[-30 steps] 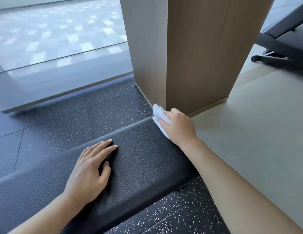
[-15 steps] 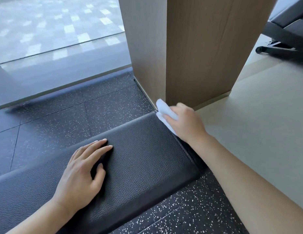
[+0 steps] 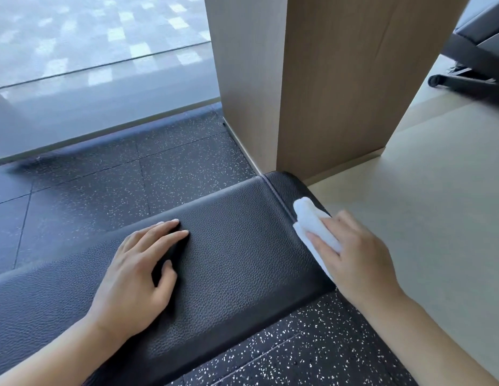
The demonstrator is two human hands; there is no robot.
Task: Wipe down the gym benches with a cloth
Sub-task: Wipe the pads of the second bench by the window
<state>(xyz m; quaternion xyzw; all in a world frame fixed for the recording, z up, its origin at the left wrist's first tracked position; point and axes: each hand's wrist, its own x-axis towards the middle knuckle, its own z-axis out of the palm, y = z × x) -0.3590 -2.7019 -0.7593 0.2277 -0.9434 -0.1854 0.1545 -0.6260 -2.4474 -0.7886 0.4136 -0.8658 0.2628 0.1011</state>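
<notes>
Bench pad, black textured upholstery, runs from the near left to a rounded end at the right, where it stops just short of a wood-panelled column. Left hand lies flat on the top of the pad, fingers straight and slightly spread, holding nothing. Right hand presses a white cloth against the right end face of the pad, just right of the stitched seam; the fingers lie extended over the cloth, and the folded cloth shows beyond the fingertips toward the far side. Speckled dark rubber floor lies on the far and near sides of the pad. Pale smooth flooring lies to the right. Dark frame of further equipment stands at the far right, partly out of view.
</notes>
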